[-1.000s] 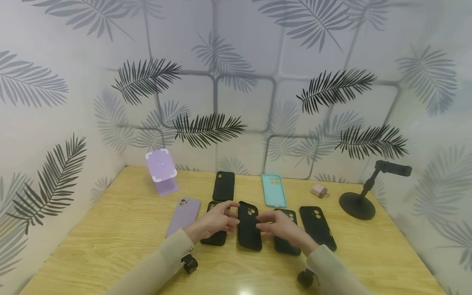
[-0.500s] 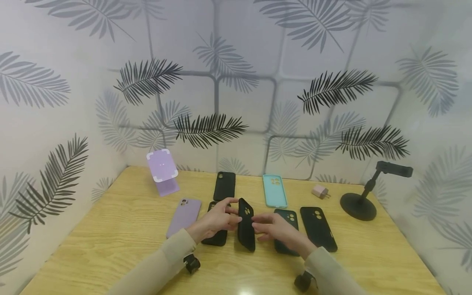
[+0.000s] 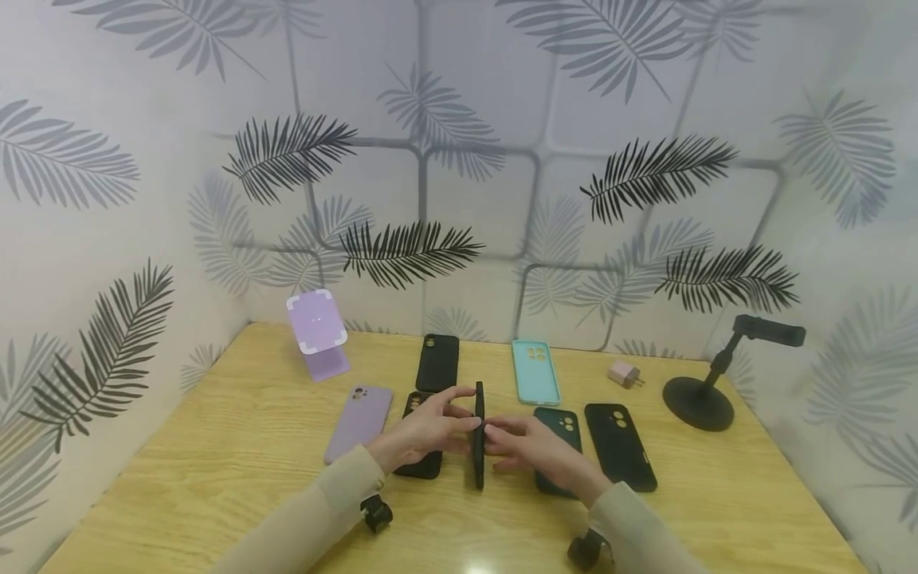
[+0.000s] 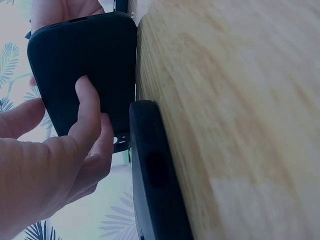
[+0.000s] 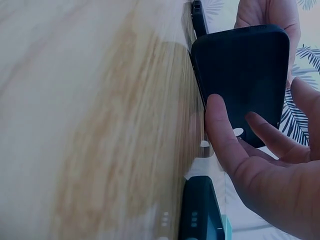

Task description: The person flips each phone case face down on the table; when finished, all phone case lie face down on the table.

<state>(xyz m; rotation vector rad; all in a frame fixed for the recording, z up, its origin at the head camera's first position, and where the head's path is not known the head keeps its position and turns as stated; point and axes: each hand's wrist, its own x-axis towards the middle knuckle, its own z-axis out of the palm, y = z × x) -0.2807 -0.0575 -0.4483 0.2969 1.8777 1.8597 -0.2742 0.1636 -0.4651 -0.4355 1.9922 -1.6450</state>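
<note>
A black phone case (image 3: 479,462) stands upright on its long side edge between my two hands. My left hand (image 3: 430,430) holds it from the left; in the left wrist view one fingertip (image 4: 86,85) presses on the broad face and another finger reaches the upper edge. From the other side my right hand (image 3: 534,446) holds it, with curved fingers (image 5: 217,105) against its face. A second black case (image 3: 423,464) lies partly hidden under my left hand, and a dark green case (image 3: 552,414) under my right.
A lilac case (image 3: 358,426) lies at left and a black one (image 3: 620,446) at right. Further back are another black case (image 3: 437,363), a turquoise case (image 3: 535,373), a pink charger plug (image 3: 624,373), a lilac phone stand (image 3: 317,323) and a black stand (image 3: 697,402).
The black phone case has tipped from lying nearly flat up onto its long edge. My right hand has shifted left, and both hands have come together on the case.
</note>
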